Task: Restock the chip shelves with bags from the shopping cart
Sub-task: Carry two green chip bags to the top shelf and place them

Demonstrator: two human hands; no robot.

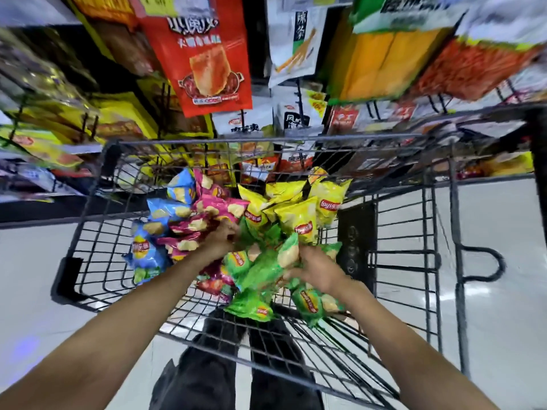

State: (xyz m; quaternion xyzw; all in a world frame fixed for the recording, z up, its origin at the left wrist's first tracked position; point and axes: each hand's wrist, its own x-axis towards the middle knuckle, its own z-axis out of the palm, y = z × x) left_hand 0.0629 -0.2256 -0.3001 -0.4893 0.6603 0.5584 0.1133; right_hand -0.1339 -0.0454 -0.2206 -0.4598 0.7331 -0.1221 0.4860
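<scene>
A black wire shopping cart (88, 229) stands in front of me, filled with chip bags: blue ones (165, 211) on the left, pink ones (213, 208) in the middle, yellow ones (299, 214) at the back right, green ones (251, 306) nearest me. Both my arms reach into the cart. My left hand (220, 236) is down among the pink and green bags, fingers closed around a green bag's edge. My right hand (313, 269) grips a bunch of green bags (266, 267). The picture is blurred.
Snack shelves (74, 149) rise behind the cart, with hanging packets such as a big red one (207, 60) and orange ones (381, 60) overhead. The cart's handle side (479, 264) is at the right. Pale floor (503, 321) lies on both sides. My dark trousers (225, 380) show below.
</scene>
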